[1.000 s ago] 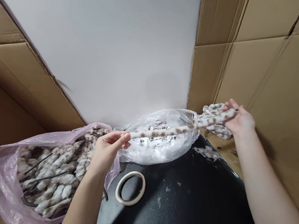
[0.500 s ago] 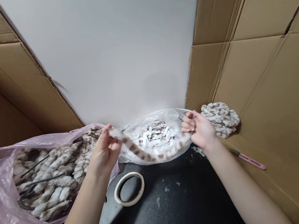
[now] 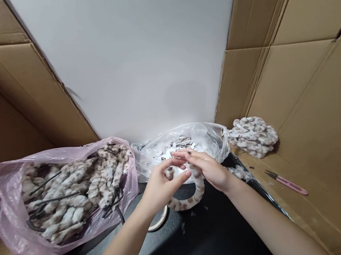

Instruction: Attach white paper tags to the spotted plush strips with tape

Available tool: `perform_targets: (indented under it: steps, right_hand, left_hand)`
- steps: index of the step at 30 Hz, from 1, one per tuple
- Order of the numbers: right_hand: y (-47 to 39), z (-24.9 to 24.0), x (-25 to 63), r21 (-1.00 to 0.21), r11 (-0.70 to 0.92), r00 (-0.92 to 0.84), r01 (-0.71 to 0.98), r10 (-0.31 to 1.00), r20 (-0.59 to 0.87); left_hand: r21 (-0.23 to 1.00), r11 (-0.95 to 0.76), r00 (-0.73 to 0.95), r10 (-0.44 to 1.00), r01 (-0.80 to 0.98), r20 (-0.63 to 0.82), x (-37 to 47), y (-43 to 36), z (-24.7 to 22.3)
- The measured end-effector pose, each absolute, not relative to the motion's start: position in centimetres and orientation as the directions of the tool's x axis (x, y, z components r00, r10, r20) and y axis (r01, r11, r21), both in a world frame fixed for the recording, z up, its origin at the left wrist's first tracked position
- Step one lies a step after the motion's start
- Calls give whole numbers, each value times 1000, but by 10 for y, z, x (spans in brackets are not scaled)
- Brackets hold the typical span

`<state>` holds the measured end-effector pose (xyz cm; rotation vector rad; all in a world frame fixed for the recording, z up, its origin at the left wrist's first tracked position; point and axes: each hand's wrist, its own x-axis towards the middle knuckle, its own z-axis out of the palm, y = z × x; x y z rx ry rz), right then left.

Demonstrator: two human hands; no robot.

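A fuzzy white strip with brown spots (image 3: 187, 203) hangs in a loop below both hands, above the black surface. My left hand (image 3: 163, 182) is closed around one end of it, the thumb reaching toward the other hand. My right hand (image 3: 207, 169) pinches the other end, with a small dark tip showing at its fingers. The fingertips of the two hands meet in front of a clear plastic bag (image 3: 217, 137) that holds white paper-like pieces. The exact grip at the ends is partly hidden by the fingers.
A pink plastic bag (image 3: 16, 238) of fuzzy strips and dark cords lies at left. A tape roll (image 3: 160, 223) is partly behind my left wrist. At right are a fuzzy bundle (image 3: 254, 136) and pink-handled snips (image 3: 287, 183). Cardboard walls (image 3: 313, 92) rise at the sides.
Both hands have come together at the middle, so the strip, earlier stretched in a shallow curve between them, now forms a tight loop. The view has shifted slightly.
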<state>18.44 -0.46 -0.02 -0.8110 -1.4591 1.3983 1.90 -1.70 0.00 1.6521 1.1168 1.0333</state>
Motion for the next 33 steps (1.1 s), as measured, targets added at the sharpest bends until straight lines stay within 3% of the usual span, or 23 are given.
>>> perform_targets:
  steps: [9,16,21,28,33]
  right_hand:
    - [-5,-4,182,-985,162,-467,-65,867,174]
    - [-5,4,192,-943,331,-282,-42,901,329]
    - [-5,10,198,-933,352,-345,80,888,305]
    - [-9,17,203,-829,497,-392,257,837,381]
    - [-15,15,196,-721,599,-470,350,778,418]
  left_hand:
    - [971,-186,336,933,149,127,22,-16,-3]
    - [954,-195,337,935,228,111,22,-17,1]
    - [947,-169,323,944,274,75,22,-20,4]
    - [917,-149,394,919,369,-9,21,-20,5]
    - [932,-183,489,872,312,7,22,-17,-2]
